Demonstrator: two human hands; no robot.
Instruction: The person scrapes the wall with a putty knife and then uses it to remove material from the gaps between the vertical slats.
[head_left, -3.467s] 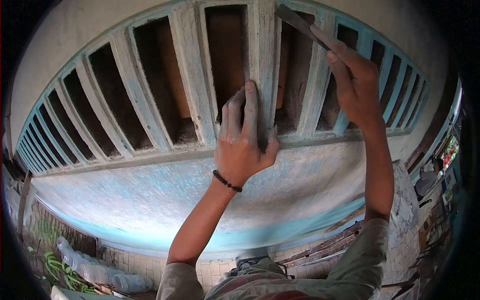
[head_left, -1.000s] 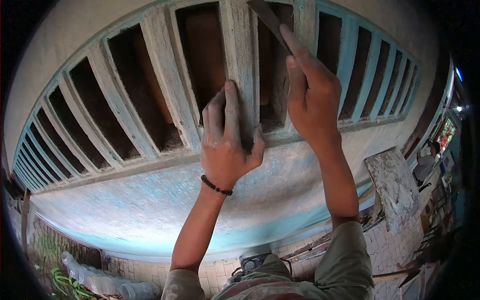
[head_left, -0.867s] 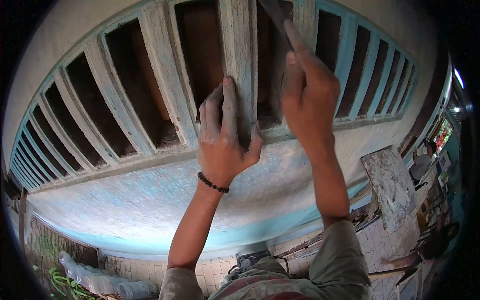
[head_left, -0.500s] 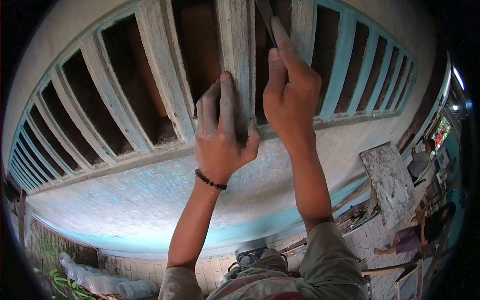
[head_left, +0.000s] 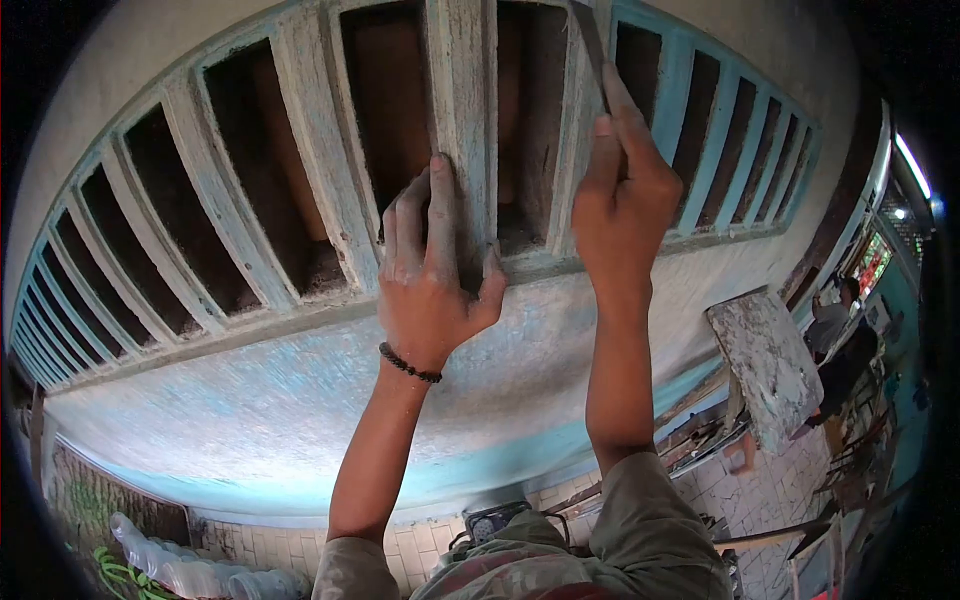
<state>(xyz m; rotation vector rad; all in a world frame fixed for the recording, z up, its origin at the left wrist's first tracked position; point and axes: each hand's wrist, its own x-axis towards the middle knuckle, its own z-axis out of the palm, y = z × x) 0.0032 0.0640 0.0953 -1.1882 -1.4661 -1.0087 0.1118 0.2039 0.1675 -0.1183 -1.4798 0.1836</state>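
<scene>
My left hand (head_left: 430,265), dusted with pale powder and wearing a dark beaded bracelet (head_left: 408,364), rests on the foot of a worn wooden slat (head_left: 462,110). Its fingers lie stretched along the wood, with the thumb at the slat's right side. To the right, my right hand (head_left: 630,195) is closed on a thin dark metal blade (head_left: 591,45), index finger laid along it. The blade lies against another slat (head_left: 572,130) with patchy blue and whitish paint. Its upper end is cut off by the frame's edge, and the palm hides any handle.
Slats of a wide wall grille (head_left: 250,160) run to both sides, some bright blue. A scuffed wall (head_left: 250,400) lies below. Clear plastic containers (head_left: 200,570) are at lower left. A stained board (head_left: 765,360) leans at right, with people (head_left: 835,320) beyond it.
My right hand has moved right with the blade, from one side of the gap to the slat beyond. My left hand stays on its slat. The person at right has moved behind the board.
</scene>
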